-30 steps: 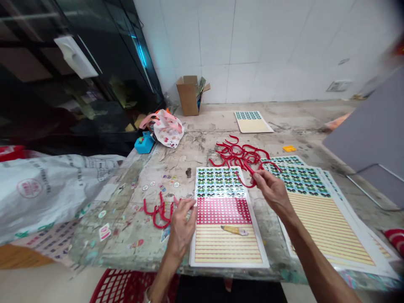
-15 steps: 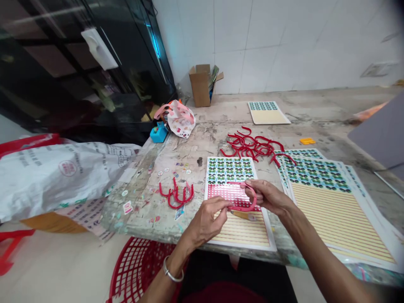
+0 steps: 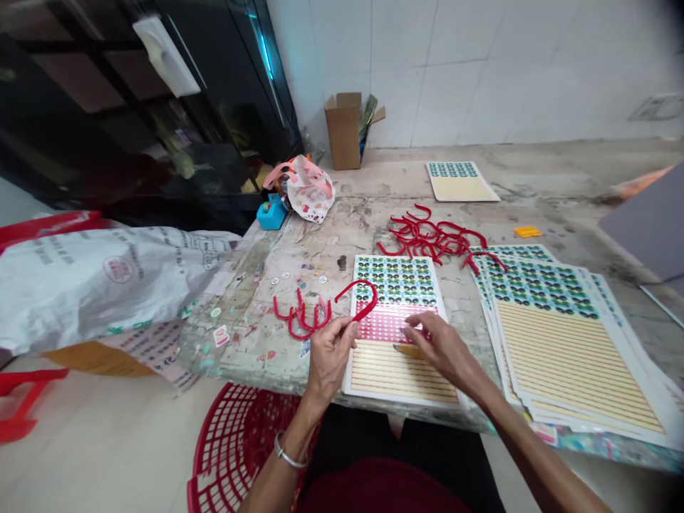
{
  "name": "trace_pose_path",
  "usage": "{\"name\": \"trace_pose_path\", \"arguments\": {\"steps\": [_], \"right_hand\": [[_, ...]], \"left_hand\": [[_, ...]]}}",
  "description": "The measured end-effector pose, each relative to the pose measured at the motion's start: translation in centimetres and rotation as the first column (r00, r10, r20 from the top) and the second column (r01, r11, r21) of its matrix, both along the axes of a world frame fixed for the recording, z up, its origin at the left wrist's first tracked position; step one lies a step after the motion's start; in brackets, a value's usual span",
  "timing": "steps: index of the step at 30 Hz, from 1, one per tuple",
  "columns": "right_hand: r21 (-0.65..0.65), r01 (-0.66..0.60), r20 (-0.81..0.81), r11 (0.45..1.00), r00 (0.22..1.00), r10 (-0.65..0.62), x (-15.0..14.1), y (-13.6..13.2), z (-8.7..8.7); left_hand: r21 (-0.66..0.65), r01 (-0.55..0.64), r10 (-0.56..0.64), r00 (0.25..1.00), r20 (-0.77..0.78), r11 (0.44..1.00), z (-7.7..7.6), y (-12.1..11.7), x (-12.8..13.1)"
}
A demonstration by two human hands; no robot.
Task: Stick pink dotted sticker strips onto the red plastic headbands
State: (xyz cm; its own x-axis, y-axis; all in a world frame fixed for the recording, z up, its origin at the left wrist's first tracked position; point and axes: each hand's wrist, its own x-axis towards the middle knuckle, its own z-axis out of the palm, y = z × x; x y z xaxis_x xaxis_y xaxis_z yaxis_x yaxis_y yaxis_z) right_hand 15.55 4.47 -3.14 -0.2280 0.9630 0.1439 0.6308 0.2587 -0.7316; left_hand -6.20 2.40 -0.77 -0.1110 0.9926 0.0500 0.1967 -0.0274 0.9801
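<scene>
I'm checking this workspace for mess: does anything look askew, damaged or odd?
Mildly untidy: the printed sheets at the right lie fanned unevenly, and the red curved pieces form a tangled heap that reaches over their far edge. The tabletop looks worn and stained, with stray stickers on it.

Worn table (image 3: 368, 214) — sticker sheets (image 3: 577, 356) — red hoops (image 3: 427, 239)

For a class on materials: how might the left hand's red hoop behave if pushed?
The red hoop is probably fairly stiff: its curve stands up beyond the left hand. Being thin, it is likely light. Its open hook could snag on something.
</scene>
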Motion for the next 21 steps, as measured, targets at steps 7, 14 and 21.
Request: {"name": "trace_pose_path", "arguments": {"steps": [7,14,21], "right_hand": [[0.151,-0.035,0.324,0.988,0.946,-0.016,-1.0,-3.4,-4.4],[0.152,-0.091,0.353,0.984,0.935,0.032,-2.6,-1.6,-4.0],[0.212,-0.272,0.349,0.939,0.918,0.187,-5.8,1.6,-4.5]], "left_hand": [[-0.086,-0.111,0.116,0.992,0.054,0.99,-3.0,-0.9,0.4],[-0.164,-0.187,0.203,0.976,0.084,0.969,-5.1,-1.0,1.0],[-0.201,-0.188,0.216,0.969,0.122,0.961,-5.6,-1.0,1.6]]}}
